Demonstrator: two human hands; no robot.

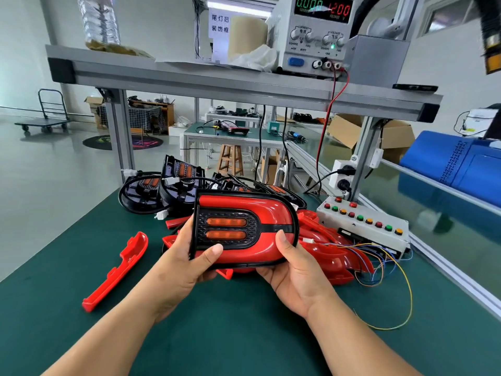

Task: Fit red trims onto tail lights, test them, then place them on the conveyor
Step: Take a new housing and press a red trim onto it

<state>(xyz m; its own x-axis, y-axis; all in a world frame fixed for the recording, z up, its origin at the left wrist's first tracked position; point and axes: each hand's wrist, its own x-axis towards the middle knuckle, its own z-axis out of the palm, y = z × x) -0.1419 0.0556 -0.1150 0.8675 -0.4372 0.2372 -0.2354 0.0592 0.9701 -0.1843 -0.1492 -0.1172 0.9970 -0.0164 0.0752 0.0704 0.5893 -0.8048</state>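
Both hands hold one tail light (244,229) above the green table, its black housing fitted with red trims around two orange lenses. My left hand (187,264) grips its left end, thumb across the front. My right hand (292,270) grips the lower right edge, thumb on the red trim. A loose red trim (116,272) lies on the table to the left. More red trims (333,253) are piled behind the held light. Several bare black tail lights (168,188) with white connectors are heaped at the back.
A white test box with coloured buttons (366,223) and loose wires (390,267) sits at the right. A power supply (317,33) stands on the aluminium shelf (217,82) overhead. The glossy conveyor (439,213) runs along the right, a blue crate (461,169) beyond.
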